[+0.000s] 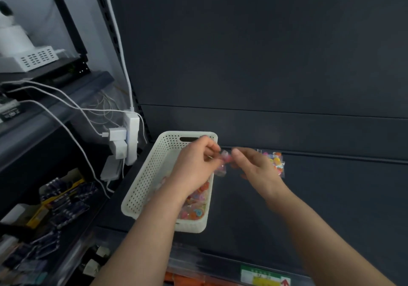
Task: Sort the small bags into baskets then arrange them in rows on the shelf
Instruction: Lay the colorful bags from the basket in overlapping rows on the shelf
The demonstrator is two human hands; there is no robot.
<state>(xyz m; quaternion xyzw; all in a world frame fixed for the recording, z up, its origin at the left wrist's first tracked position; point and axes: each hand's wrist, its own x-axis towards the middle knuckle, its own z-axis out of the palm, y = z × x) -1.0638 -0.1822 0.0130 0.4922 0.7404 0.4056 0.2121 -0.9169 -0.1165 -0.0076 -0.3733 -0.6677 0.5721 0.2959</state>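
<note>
A white perforated basket (150, 175) stands on the dark shelf (331, 197) at its left end, with several small clear bags of colourful beads (194, 208) inside. Above its right rim, my left hand (194, 166) and my right hand (258, 168) both pinch one small clear bag with pink contents (225, 160) between them. A few more small bags of coloured beads (276, 162) lie on the shelf near its back edge, partly hidden behind my right hand.
A white power strip with plugged adapters (125, 140) and cables hangs at the shelf's left post. Lower left shelves hold dark packaged goods (61, 199). A green and yellow price tag (265, 275) sits on the shelf's front rail.
</note>
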